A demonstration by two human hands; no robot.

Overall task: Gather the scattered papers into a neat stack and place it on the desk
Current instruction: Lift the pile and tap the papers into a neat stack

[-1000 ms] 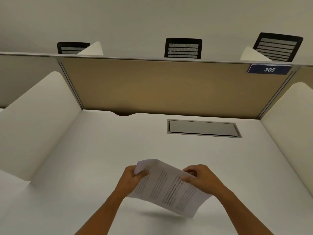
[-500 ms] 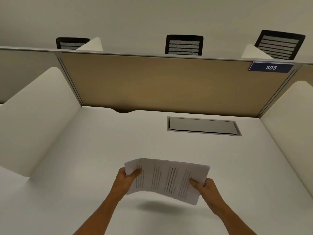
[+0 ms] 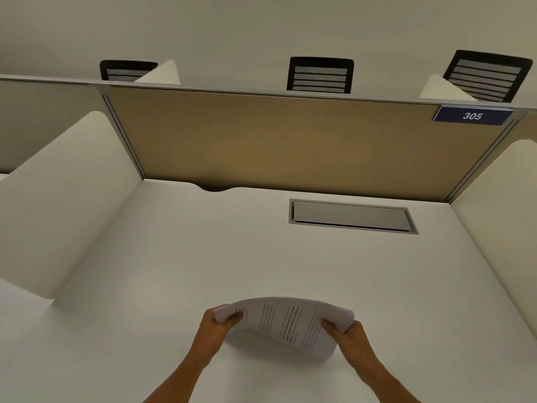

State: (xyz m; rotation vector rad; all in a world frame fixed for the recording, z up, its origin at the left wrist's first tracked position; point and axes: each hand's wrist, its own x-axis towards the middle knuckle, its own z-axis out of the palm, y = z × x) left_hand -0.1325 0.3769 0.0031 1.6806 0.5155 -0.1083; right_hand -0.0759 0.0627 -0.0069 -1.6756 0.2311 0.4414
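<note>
A stack of printed white papers (image 3: 286,322) is held between both hands low in the middle of the view, bowed upward in an arch. My left hand (image 3: 216,325) grips its left edge with the thumb on top. My right hand (image 3: 347,333) grips its right edge the same way. The stack's near edge rests on or just above the white desk (image 3: 203,257); I cannot tell if it touches. No loose sheets lie elsewhere on the desk.
A grey cable hatch (image 3: 353,216) is set into the desk at the back right. A tan partition (image 3: 290,141) with a "305" label (image 3: 472,115) closes the back; white side dividers (image 3: 58,205) flank the desk. Black chair backs (image 3: 319,74) show beyond.
The stack turned from tilted to level, then dropped toward the desk and bowed upward. My right hand slid from the top of the sheets to the right edge.
</note>
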